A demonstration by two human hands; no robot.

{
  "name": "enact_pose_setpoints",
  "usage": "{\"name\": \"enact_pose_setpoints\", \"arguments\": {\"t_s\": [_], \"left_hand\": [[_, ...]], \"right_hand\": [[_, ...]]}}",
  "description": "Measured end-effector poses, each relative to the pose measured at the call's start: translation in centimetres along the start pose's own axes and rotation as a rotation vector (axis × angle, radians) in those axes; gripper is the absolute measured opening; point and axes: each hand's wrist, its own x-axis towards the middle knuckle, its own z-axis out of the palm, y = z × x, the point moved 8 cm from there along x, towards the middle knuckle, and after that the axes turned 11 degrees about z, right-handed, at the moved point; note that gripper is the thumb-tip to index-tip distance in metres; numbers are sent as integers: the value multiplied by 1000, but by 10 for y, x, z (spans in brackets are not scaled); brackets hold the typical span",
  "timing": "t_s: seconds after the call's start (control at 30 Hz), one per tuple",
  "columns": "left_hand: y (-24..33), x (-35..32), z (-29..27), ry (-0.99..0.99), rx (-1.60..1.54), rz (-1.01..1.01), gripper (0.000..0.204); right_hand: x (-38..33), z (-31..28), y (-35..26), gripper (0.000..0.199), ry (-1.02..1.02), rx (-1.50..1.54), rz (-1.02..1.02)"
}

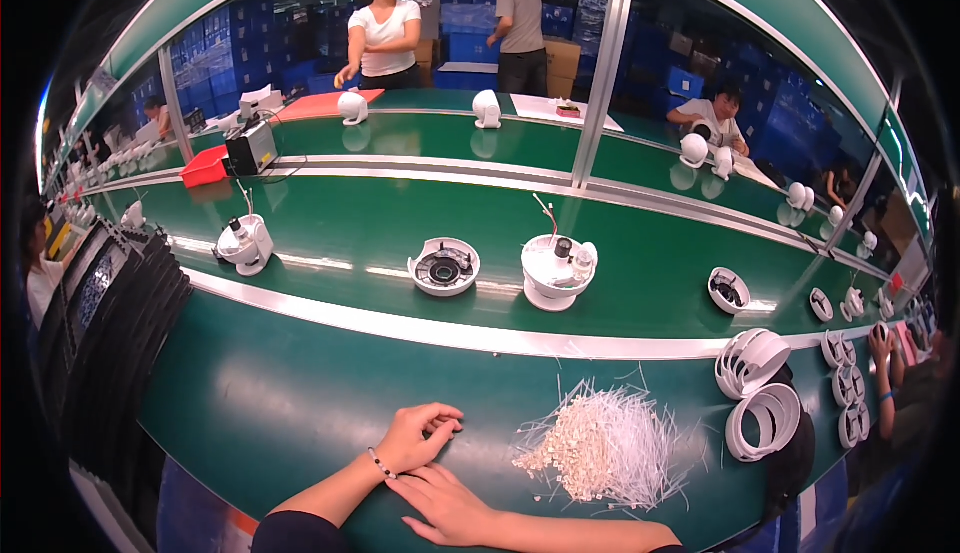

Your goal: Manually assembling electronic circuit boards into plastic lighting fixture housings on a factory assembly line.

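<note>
My left hand [422,437] rests on the green table with its fingers loosely bent and nothing held in them. A beaded bracelet [381,463] circles that wrist. Beside it, my right hand [448,509] lies palm down with its fingers stretched out, the tips touching or nearly touching the left wrist. To the right of both hands is a loose heap of thin white strips with small cream-coloured ends [600,448], resembling cable ties. Neither hand touches the heap.
Beyond a pale rail [400,325], a green line carries white camera-like housings [558,271] and a round cover [444,267]. White rings [765,421] stand at the right. Black trays [110,323] are stacked at the left. Several people work nearby.
</note>
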Motion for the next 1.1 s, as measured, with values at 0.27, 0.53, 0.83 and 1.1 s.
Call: {"name": "enact_pose_setpoints", "arguments": {"t_s": [0.27,0.53,0.83,1.1], "left_hand": [[-4,-2,-1,0,-45,-3,17],[-6,-1,-3,5,-61,-24,16],[-4,-1,-4,1,-60,-10,16],[-2,-2,-5,-7,-45,-5,16]], "right_hand": [[0,-6,-5,56,34,5,15],[3,1,1,60,-2,12,30],[4,0,1,64,6,8,45],[6,-3,0,66,4,21,54]]}}
